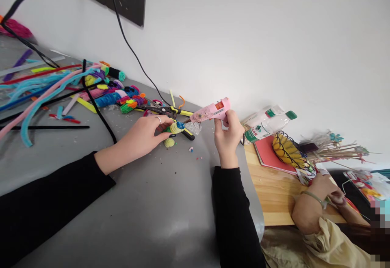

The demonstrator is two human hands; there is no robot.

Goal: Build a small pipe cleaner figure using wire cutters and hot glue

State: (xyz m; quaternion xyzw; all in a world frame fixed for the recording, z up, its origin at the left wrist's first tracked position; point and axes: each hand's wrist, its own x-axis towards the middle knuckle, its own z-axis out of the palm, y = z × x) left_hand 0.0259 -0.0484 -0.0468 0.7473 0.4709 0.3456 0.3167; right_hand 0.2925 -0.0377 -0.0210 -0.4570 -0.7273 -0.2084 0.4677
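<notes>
Between the thumb and fingers of my left hand (149, 132) is a small pipe-cleaner figure (176, 127), pale yellow with a blue end. My right hand (228, 132) is wrapped round the handle of a pink hot glue gun (210, 111). Its nozzle points left, close to the blue end; whether the two touch I cannot tell. Just under my left fingertips lies a pale yellow coiled disc (169, 142). Behind the figure rest pliers with yellow-and-black handles (183, 112), partly hidden by my left hand and the glue gun.
Loose pipe cleaners (45, 83) and finished colourful pieces (112, 95) crowd the grey table (164, 207) on the left. A black cord (131, 48) hangs from a wall power strip. At right stand plastic bottles (262, 128), a yellow basket (288, 150) and a co-worker's hands (324, 186).
</notes>
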